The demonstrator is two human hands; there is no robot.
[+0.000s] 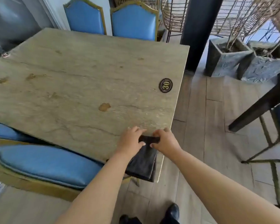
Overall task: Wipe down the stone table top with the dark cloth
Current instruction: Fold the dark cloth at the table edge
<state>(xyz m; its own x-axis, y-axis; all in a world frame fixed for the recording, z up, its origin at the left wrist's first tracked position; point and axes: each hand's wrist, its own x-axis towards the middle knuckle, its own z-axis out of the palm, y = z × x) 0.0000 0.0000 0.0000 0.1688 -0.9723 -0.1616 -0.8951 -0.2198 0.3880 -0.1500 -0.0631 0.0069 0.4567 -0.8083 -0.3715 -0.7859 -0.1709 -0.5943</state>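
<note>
Your left hand [131, 139] and right hand [165, 140] pinch the folded dark cloth [142, 160] with curled fingers at the stone bench [81, 75] corner; flatten it, then start wiping.

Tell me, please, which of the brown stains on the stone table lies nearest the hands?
The rounded orange-brown stain near the table's middle, just up-left of the left hand. It is darker and sharper-edged than the fainter stains further left and toward the far side.

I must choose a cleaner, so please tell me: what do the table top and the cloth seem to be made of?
Table top: apparently natural stone, beige with darker veins and brown patches, matte finish with faint sheen.
Dark cloth: soft woven or terry-like fabric, folded and draping limply over the edge; the exact fibre cannot be told.
</note>
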